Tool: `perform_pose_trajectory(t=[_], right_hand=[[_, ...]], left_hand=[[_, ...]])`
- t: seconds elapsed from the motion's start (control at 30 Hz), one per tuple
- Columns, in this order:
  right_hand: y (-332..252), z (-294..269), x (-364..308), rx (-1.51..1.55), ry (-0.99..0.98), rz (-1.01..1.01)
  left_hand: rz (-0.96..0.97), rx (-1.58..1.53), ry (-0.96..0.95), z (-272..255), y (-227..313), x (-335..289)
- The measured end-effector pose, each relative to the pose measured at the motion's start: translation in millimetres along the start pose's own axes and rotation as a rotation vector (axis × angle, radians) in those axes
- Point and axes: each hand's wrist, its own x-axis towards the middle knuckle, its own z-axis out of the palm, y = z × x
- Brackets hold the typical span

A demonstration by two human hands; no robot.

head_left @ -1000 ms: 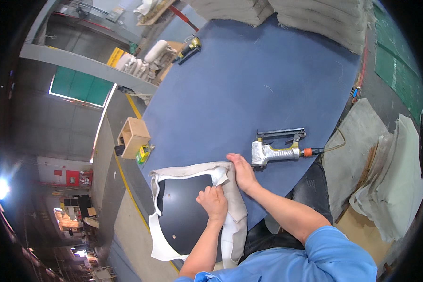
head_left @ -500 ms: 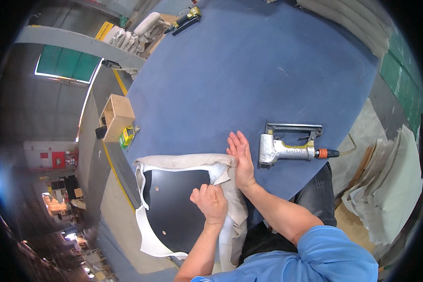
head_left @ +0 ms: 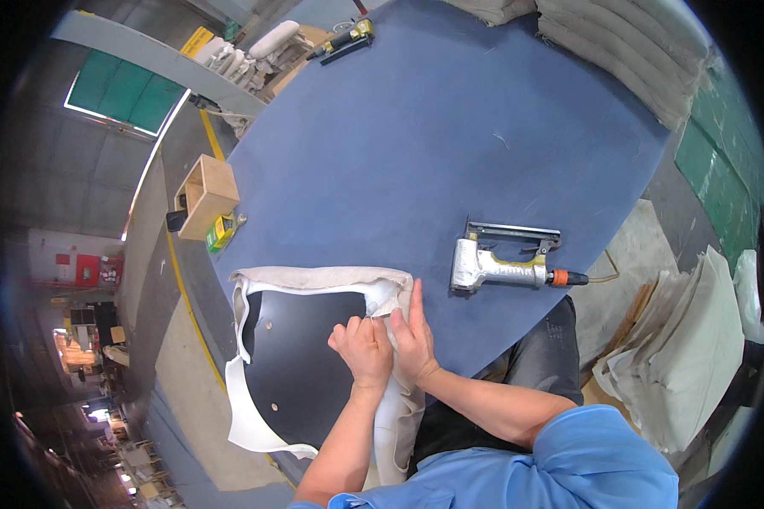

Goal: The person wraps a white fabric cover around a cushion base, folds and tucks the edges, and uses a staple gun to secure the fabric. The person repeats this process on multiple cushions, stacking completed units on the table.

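A padded chair panel lies near the table's front edge, its black back board [head_left: 301, 373] facing up with small holes in it. Beige fabric [head_left: 314, 277] wraps over white foam [head_left: 380, 299] along the far edge and hangs loose down the right side. My left hand [head_left: 365, 349] is closed on the fabric edge at the far right corner. Against that corner's outer side rests my right hand [head_left: 414, 346], fingers stretched and thumb at the fabric. To its right lies a silver staple gun [head_left: 497, 263] with an orange hose fitting.
A blue table [head_left: 382, 170] spreads out ahead. On its left edge are a wooden box [head_left: 210, 195] and a small yellow-green box [head_left: 221, 231]. Another staple gun [head_left: 346, 41] lies at the far edge. Grey fabric [head_left: 620, 51] is piled far right; pale sheets [head_left: 688, 356] stand at right.
My right hand has slid nearer along the panel's side, its thumb now beside my left hand. My left hand keeps hold of the fabric edge. The whole view has shifted slightly.
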Motion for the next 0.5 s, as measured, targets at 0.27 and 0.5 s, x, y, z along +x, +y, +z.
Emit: perform_pose_trajectory(t=[0.27,0.5], right_hand=[[-5.2,-24.1,-48.2,-0.294,-0.178,0.021],[-85.5,-140.8,25.0,-0.992,-0.109,-0.458]], left_hand=[[-0.042,-0.004,-0.001,0.1,2.4,-0.1],[-0.029,-0.032,0.044,-5.8,-1.9,-0.5]])
